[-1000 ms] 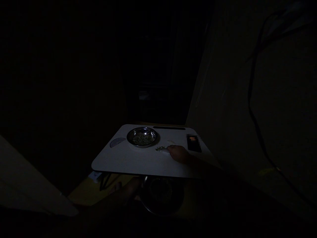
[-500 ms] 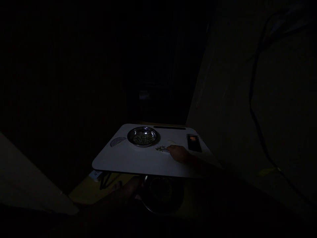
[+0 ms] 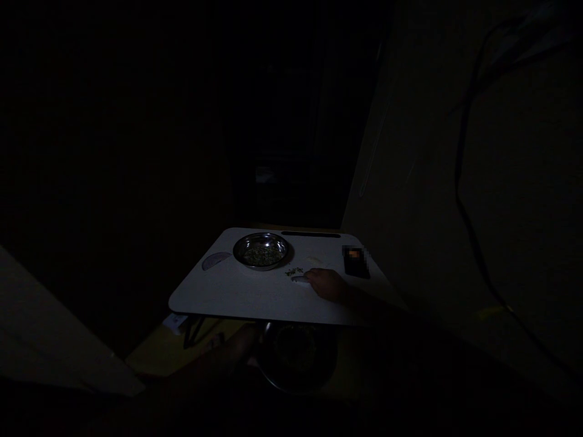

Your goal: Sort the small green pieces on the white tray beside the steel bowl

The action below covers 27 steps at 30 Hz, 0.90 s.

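The scene is very dark. My right hand [image 3: 328, 284] rests on a small white lap table [image 3: 237, 297], fingers closed around a small white object [image 3: 299, 278] beside a little heap of green bits [image 3: 294, 271]. A steel bowl [image 3: 261, 250] holding more greenish bits stands at the back of the table. Below the table's front edge, my left hand [image 3: 230, 352] lies in shadow against the left rim of a larger steel bowl [image 3: 298, 359]. Its fingers are too dark to read.
A dark phone [image 3: 356, 262] lies at the table's right side, and a slot [image 3: 311, 235] runs along its back edge. A round recess [image 3: 215, 260] sits at the left. A wall with a hanging cable [image 3: 460, 200] rises on the right.
My right hand has shifted slightly left and towards me with the white object. The left hand and both bowls stay as they were.
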Motion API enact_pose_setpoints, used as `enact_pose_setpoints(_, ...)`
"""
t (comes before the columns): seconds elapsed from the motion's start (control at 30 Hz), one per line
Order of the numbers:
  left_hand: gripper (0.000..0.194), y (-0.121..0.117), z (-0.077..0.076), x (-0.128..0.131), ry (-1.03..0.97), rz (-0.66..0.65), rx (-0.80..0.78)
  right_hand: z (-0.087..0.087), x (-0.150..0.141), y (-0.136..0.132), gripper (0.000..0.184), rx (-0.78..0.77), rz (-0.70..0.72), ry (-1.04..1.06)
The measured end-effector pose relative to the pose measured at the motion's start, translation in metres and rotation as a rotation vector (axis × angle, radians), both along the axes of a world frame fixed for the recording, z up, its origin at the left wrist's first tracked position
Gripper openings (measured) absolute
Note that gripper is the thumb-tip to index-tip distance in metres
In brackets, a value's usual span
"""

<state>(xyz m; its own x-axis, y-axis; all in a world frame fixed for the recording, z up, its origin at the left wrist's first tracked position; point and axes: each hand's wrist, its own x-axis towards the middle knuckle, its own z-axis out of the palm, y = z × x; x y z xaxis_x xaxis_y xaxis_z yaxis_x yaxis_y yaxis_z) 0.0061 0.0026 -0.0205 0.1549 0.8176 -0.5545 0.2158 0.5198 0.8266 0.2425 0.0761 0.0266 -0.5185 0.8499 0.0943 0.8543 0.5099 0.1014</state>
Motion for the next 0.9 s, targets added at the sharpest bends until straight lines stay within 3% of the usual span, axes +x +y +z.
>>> enact_pose_setpoints(0.13,0.008,0.001,-0.002,-0.001,0.025,0.055,-0.026,0.001,-0.004,-0.010,0.029,-0.023,0.022,0.019)
enact_pose_setpoints(0.33,0.009,-0.003,0.008,0.001,-0.019,-0.041,0.014,0.004,-0.010,-0.032,0.026,-0.023,0.127,0.042)
enact_pose_setpoints(0.47,0.009,-0.005,0.010,0.002,-0.022,-0.036,0.009,0.005,-0.016,-0.045,0.026,-0.029,0.198,0.061)
enact_pose_setpoints(0.9,0.010,0.004,-0.011,-0.004,-0.054,-0.002,0.007,0.008,-0.031,-0.075,0.022,-0.073,0.336,0.080)
